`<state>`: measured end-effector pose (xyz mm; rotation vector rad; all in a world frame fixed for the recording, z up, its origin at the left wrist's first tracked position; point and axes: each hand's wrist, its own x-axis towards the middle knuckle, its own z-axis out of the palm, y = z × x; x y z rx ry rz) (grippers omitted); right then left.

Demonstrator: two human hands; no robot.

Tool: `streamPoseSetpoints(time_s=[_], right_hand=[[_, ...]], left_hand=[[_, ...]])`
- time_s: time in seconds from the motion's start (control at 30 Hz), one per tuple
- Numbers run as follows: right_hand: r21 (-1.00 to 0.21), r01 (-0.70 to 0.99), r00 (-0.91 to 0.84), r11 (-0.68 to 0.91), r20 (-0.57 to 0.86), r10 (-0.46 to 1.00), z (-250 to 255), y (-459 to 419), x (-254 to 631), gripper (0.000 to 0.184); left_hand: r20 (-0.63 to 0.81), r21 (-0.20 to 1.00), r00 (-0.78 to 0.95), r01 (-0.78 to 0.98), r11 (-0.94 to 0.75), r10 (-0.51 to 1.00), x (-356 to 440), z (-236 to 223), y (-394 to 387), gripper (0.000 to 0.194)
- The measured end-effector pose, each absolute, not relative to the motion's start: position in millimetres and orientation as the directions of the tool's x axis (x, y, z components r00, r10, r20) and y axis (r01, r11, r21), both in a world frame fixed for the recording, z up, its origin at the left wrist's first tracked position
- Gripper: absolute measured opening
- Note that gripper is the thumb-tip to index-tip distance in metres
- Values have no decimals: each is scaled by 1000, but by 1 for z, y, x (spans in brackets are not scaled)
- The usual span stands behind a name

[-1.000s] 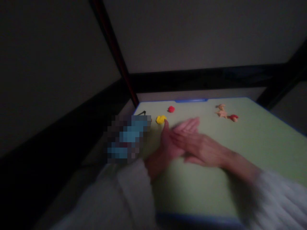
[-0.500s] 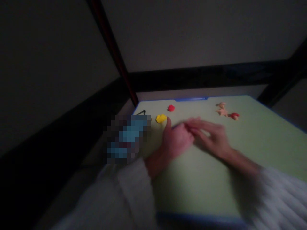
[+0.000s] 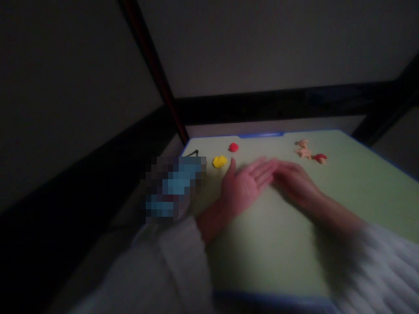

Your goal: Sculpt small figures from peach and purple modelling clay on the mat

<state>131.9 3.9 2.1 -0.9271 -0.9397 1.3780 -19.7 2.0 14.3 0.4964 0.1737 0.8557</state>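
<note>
Left hand [image 3: 245, 187] spread, palm up, empty; right hand [image 3: 296, 181] narrowed at its fingertips, cannot tell if holding anything. Yellow lump [image 3: 220, 162] lies on counter [image 3: 268, 257] beside left thumb; a stray thumb swing could knock it.

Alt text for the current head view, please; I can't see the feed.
An open left hand, palm up, appears to meet the right hand at the fingers, above a pale green tabletop; whether anything lies between them cannot be told. Toward the far edge lie a yellow lump and a red lump at left, small beige and red pieces at right.
</note>
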Motion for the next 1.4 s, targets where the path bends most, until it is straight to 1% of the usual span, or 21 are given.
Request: streamPoseSetpoints(time_s=[0.07, 0.2, 0.4, 0.53, 0.67, 0.87, 1.03, 1.23, 1.4], right_hand=[[-911, -400, -94, -105, -73, 993, 1, 3, 129, 8], [-891, -408, -135, -201, -158, 978, 0, 2, 127, 14], [-852, -444, -162, -277, -227, 960, 1, 3, 128, 22], [-832, -476, -165, -285, -234, 958, 1, 4, 128, 22], [-829, -477, -163, -292, -243, 956, 2, 4, 127, 22], [-853, -440, -145, -279, -239, 960, 5, 2, 128, 21], [-876, -414, -114, -248, -220, 969, 7, 1, 129, 24], [-911, -348, -66, -220, -210, 975, 10, 0, 128, 21], [-921, -327, -90, -210, -191, 978, 8, 1, 130, 18]], left_hand=[[50, 480, 656, -677, 558, 753, -20, 15, 2, 75], [56, 468, 657, -682, 562, 752, -21, 16, 3, 75], [20, 470, 644, -681, 561, 765, -20, 18, 3, 70], [16, 477, 629, -688, 547, 777, -20, 19, 3, 69], [-9, 459, 604, -706, 540, 797, -21, 20, 4, 68], [-36, 435, 576, -727, 531, 817, -23, 18, 5, 64], [-56, 439, 586, -713, 547, 809, -23, 17, 7, 62], [-50, 450, 579, -714, 536, 814, -22, 18, 6, 62], [-62, 463, 583, -702, 541, 810, -22, 19, 7, 61]])
